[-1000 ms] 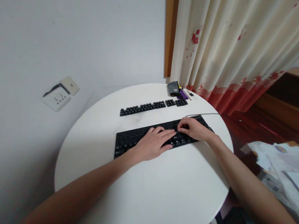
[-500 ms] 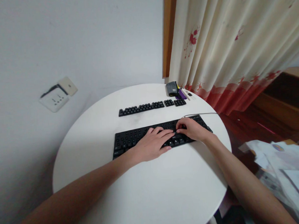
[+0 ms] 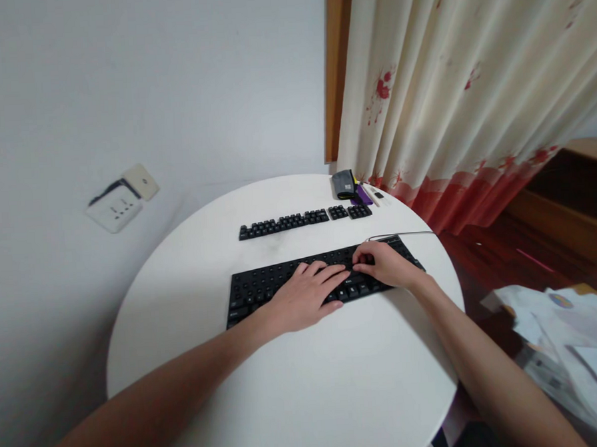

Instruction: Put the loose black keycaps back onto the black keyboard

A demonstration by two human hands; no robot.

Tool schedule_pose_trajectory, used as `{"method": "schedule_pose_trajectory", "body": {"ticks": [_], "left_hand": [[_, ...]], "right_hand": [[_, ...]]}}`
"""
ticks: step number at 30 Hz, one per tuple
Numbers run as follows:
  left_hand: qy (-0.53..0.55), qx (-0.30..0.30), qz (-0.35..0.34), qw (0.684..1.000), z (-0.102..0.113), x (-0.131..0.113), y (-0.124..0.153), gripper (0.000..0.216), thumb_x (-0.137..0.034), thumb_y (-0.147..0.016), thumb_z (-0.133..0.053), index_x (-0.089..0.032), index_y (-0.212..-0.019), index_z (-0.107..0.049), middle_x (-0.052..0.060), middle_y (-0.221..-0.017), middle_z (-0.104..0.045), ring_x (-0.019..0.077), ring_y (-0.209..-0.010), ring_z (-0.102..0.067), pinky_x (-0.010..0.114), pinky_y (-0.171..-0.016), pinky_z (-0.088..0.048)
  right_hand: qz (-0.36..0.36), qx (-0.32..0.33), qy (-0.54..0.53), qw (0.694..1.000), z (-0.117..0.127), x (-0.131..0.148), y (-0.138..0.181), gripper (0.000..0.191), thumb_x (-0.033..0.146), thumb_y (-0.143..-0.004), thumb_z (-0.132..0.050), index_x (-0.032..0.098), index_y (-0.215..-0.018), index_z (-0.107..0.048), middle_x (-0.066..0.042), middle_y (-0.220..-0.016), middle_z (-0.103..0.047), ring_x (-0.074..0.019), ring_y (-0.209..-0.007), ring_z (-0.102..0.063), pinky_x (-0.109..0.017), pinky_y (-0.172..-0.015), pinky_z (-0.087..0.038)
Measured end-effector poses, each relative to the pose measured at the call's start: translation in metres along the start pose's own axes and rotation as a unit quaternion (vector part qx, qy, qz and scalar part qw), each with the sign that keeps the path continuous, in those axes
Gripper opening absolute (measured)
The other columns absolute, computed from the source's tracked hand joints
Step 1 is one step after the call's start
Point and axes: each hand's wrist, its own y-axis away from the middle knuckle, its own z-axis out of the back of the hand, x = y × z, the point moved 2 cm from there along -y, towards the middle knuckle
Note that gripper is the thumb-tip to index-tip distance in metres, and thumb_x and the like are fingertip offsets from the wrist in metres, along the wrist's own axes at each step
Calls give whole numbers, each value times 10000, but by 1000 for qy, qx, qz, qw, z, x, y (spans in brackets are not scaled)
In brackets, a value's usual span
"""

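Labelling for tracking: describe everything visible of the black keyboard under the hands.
The keyboard is black, flat, plastic by its look, with rows of dark keys; legends unreadable. It lies on the round white table, slightly skewed, right end farther away. A thin cable leaves its far right corner. The left hand rests flat over its middle; the right hand has bent fingers on keys nearer its right end.

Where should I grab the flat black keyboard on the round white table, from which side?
Probably take the flat black keyboard by its left end, coming from the left, fingers under the edge. It lies flat on the round white table; the left hand and right hand cover its middle and right, and the thin grey cable leaves its far right corner.
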Motion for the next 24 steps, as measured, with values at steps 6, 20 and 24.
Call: {"method": "schedule_pose_trajectory", "body": {"ticks": [6,20,24], "left_hand": [[-23,-24,12,999,-1,0,3,654,-519,-960,-412,-215,-1508,-227,97,-1547,-332,289,-1376,-305,448,-1100,-224],[-2,7,26,1000,-6,10,4,575,-553,-946,-425,-414,-1485,-279,-17,-1598,-229,342,-1462,-172,565,-1156,-159],[8,29,32,999,-4,12,4,585,-547,-945,-434,-431,-1489,-251,-25,-1601,-218,340,-1467,-158,584,-1159,-144]], "right_hand": [[-38,-148,-27,988,12,-7,-1,156,262,-889,-533,187,-855,-666,-37,-806,-676,-177,-717,-572,-308,-705,-433],[-197,-413,-30,889,42,-57,33,269,299,-837,-487,149,-894,-702,-94,-842,-709,-215,-757,-615,-343,-738,-459],[-224,-334,55,914,30,-64,64,318,272,-834,-477,121,-1004,-699,-153,-996,-696,-243,-871,-629,-380,-828,-468]]}}
